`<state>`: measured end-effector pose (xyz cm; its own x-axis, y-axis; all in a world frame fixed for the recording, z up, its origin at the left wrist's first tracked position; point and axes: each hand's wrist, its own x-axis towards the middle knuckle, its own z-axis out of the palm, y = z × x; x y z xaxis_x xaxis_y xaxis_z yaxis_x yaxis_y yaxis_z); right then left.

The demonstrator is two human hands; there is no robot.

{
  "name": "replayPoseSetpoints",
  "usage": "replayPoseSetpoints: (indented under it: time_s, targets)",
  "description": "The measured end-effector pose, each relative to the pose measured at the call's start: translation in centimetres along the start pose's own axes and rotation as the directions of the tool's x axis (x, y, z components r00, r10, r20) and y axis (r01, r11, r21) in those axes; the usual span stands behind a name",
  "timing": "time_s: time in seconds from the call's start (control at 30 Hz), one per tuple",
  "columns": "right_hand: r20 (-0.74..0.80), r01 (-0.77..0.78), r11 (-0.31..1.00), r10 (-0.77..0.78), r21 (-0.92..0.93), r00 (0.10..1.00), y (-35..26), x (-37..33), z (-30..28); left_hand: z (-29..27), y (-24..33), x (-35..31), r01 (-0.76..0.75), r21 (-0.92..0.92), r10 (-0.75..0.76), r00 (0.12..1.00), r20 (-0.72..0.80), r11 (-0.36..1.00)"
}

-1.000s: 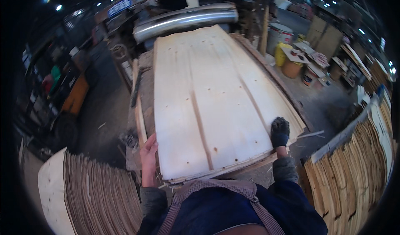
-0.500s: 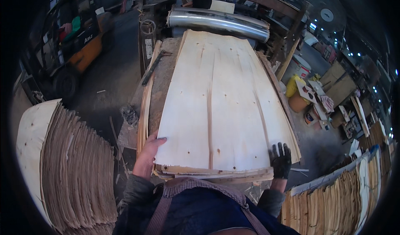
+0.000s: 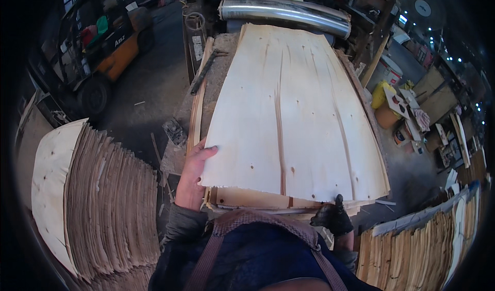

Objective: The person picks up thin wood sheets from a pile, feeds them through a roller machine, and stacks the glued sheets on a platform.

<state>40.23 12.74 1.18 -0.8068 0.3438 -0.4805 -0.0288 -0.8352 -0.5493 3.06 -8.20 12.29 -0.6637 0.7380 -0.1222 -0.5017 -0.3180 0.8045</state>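
Note:
A pale wood veneer sheet [image 3: 304, 121] with dark streaks and small knots lies lengthwise before me on a stack of veneer [image 3: 250, 197]. At its near left corner my bare left hand [image 3: 193, 175] grips the edge, thumb on top and fingers underneath. That corner is raised, and darker wood shows below the near edge. My right hand [image 3: 334, 217], in a dark glove, is at the near edge toward the right. Its thumb points up against the sheet's edge, apart from the fingers, which stretch left in front of the stack.
Beyond the sheet's far end lies a shiny metal roller [image 3: 283, 15]. A dark metal bar tool [image 3: 206, 72] rests left of the sheet. Veneer stacks stand at left [image 3: 111, 198] and right [image 3: 417, 255]. An orange forklift [image 3: 111, 59] is at far left, buckets [image 3: 386, 115] at right.
The sheet's near edge has lifted and shifted away from me, uncovering wood beneath. My left hand has closed on the corner; my right hand has come off the top, down to the near edge.

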Motion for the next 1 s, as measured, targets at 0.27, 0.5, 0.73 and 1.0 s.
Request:
replayPoseSetpoints:
  time_s: [0.27, 0.5, 0.73, 1.0]
  targets:
    - [-0.219, 0.593, 0.805, -0.583, -0.021, 0.783, -5.7, 4.0, 8.6, -3.0, -0.7, 3.9, 0.112, -0.089, -0.116, 0.992, -0.043, 0.99]
    - [-0.167, 0.549, 0.834, -0.536, 0.042, 0.827, -12.2, 14.9, 5.5, -4.8, -4.3, 1.7, -0.067, 0.238, 0.126, 0.962, -0.242, 0.969]
    - [-0.206, 0.625, 0.703, -0.704, -0.339, 0.68, -10.3, 21.9, 0.3, -1.7, -10.4, -1.0, 0.132, 0.991, 0.399, 0.908, -0.127, 0.016]
    - [-0.26, 0.603, 0.793, -0.603, -0.089, 0.754, -8.7, 20.8, 2.1, -3.1, -10.9, -0.7, 0.079, 0.988, 0.417, 0.9, -0.13, 0.136]
